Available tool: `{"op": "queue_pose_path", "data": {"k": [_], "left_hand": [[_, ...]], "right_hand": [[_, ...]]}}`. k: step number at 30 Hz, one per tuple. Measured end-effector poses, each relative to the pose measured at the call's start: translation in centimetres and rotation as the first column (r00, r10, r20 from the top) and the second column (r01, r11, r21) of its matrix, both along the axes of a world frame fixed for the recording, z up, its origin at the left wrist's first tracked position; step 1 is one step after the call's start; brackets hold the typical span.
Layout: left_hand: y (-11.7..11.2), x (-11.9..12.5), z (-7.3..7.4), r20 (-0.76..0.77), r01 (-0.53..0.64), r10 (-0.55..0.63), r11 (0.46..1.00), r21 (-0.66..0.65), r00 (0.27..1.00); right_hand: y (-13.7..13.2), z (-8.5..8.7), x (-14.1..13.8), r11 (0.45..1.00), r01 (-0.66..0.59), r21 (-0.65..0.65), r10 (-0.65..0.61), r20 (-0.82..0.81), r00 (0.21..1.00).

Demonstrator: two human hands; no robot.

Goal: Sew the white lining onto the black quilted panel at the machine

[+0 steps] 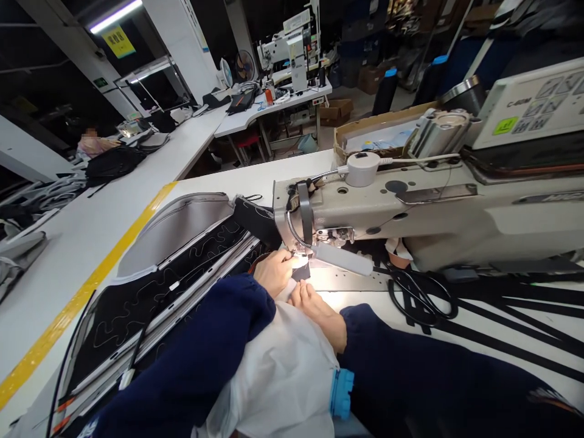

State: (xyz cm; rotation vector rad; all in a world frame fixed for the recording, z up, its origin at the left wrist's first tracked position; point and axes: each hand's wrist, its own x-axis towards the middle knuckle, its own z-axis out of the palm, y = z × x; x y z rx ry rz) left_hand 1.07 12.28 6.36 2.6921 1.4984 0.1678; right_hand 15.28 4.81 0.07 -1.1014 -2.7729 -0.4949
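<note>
On the long white table (191, 152) with its yellow edge stripe, a big grey sewing machine (433, 207) fills the right half, and its lamp lights the needle area. Left of it sprawls a large black quilted panel (150, 286) with grey trim, lying flat and reaching back under the machine's head; from how it lies, most of it is not under the needle. Black scissors (422, 295) rest on the table just right of the hands, untouched. Closer in, a white fabric piece (283, 377) lies bunched between the two navy sleeves. At the presser foot, the left hand (274, 271) pinches a small dark scrap (301, 271) right below the needle, grip pressed together on it. Its partner, the right hand (322, 313), lies flat, fingers together, just beside that scrap. I judge the stitching here barely begun.
</note>
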Motion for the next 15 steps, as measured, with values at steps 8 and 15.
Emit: {"op": "queue_pose_path", "data": {"k": [8, 15], "left_hand": [[0.7, 0.2, 0.9, -0.363, 0.377, -0.394, 0.918, -0.12, 0.844], [0.9, 1.4, 0.4, -0.361, 0.393, -0.425, 0.905, -0.161, 0.83]], "right_hand": [[-0.2, -0.5, 0.5, 0.997, 0.013, -0.073, -0.021, -0.113, 0.993], [0.9, -1.5, -0.1, 0.975, 0.066, -0.211, -0.096, -0.133, 0.987]]}}
